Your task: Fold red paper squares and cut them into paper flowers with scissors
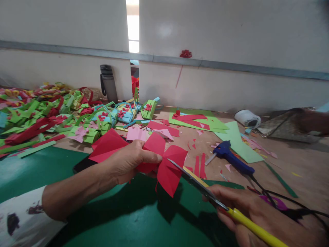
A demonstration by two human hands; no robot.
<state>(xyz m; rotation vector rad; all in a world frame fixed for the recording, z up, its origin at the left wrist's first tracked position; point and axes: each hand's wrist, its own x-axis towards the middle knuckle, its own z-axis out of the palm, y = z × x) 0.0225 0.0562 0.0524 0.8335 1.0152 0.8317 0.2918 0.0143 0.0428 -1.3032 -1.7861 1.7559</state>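
My left hand (131, 157) is closed on a piece of red paper (172, 164) cut into petal shapes, pinching it near the middle with the thumb on top. Another part of the red paper (108, 145) fans out to the left behind my wrist; whether it is the same sheet I cannot tell. My right hand (246, 212) grips a pair of scissors (200, 183) with a yellow handle. Their long blades point left, and the tip lies over the petals close to my left thumb. The fingers inside the handle are partly hidden.
A green mat (123, 219) lies beneath my hands. Behind it are folded paper baskets (88, 133), red strips (200, 166), green sheets (241, 144) and scraps. A blue glue gun (233, 157) with a cable lies right. A grey bottle (109, 85) stands by the white wall.
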